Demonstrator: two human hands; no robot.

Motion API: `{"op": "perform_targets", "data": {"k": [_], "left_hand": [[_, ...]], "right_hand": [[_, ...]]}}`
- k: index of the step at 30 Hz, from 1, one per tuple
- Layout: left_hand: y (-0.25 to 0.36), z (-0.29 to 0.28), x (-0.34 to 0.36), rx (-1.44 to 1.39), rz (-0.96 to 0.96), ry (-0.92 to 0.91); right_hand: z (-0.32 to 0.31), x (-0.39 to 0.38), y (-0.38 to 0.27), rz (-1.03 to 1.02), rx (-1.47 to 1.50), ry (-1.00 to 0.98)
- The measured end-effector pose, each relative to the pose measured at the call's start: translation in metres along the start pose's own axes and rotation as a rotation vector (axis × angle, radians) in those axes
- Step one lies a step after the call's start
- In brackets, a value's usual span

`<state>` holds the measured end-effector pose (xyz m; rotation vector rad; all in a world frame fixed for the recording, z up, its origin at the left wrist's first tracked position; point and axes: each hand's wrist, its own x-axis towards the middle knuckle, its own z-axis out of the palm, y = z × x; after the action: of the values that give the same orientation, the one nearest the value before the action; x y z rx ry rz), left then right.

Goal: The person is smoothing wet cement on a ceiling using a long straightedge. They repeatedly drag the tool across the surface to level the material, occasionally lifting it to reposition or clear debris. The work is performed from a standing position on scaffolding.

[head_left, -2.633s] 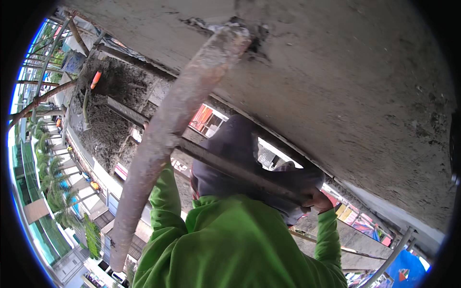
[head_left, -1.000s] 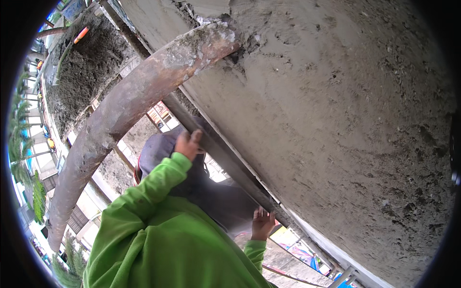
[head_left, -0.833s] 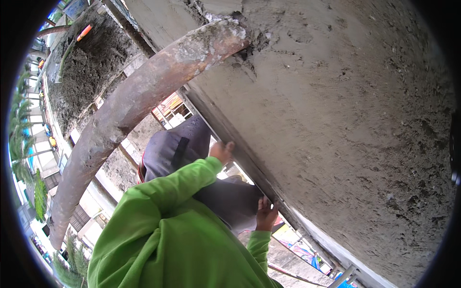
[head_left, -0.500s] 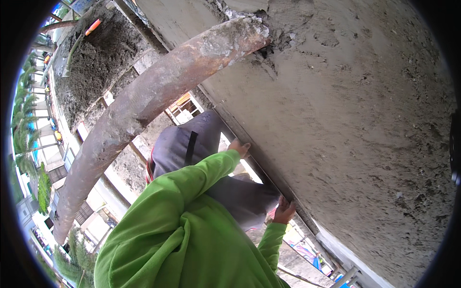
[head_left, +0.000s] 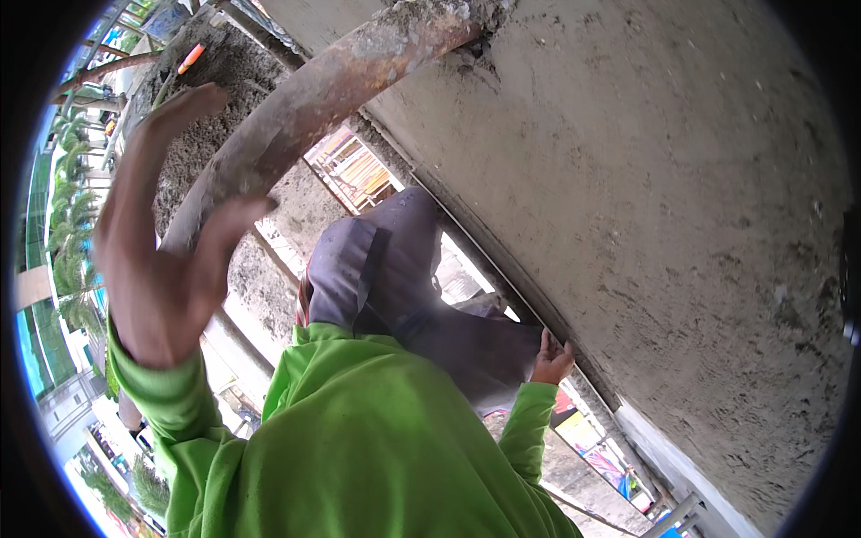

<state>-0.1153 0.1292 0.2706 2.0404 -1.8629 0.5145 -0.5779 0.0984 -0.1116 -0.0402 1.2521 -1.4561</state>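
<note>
While the left hand (head_left: 152, 273) gapes near a pole (head_left: 332, 94), the right (head_left: 553, 361) pinches a bar (head_left: 517, 282).

The left hand (head_left: 154, 278) has come off the bar (head_left: 507, 276) (fingers (head_left: 179, 112) now parted) and up beside the pole (head_left: 327, 94).
</note>
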Motion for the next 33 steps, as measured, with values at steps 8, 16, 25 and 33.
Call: {"op": "perform_targets", "data": {"k": [8, 16, 25, 33], "left_hand": [[-0.022, 0.011, -0.006, -0.245, -0.451, -0.520], [-0.024, 0.024, -0.010, -0.211, -0.424, -0.451], [-0.026, 0.018, -0.016, -0.220, -0.371, -0.430], [-0.024, 0.023, -0.021, -0.126, -0.399, -0.403]], "right_hand": [[0.027, -0.029, -0.011, -0.155, -0.494, -0.136], [0.012, -0.038, -0.018, -0.346, -0.865, -0.185], [-0.001, -0.039, -0.034, -0.571, -1.079, -0.296], [-0.034, -0.005, -0.046, -0.279, -0.618, -0.172]]}}
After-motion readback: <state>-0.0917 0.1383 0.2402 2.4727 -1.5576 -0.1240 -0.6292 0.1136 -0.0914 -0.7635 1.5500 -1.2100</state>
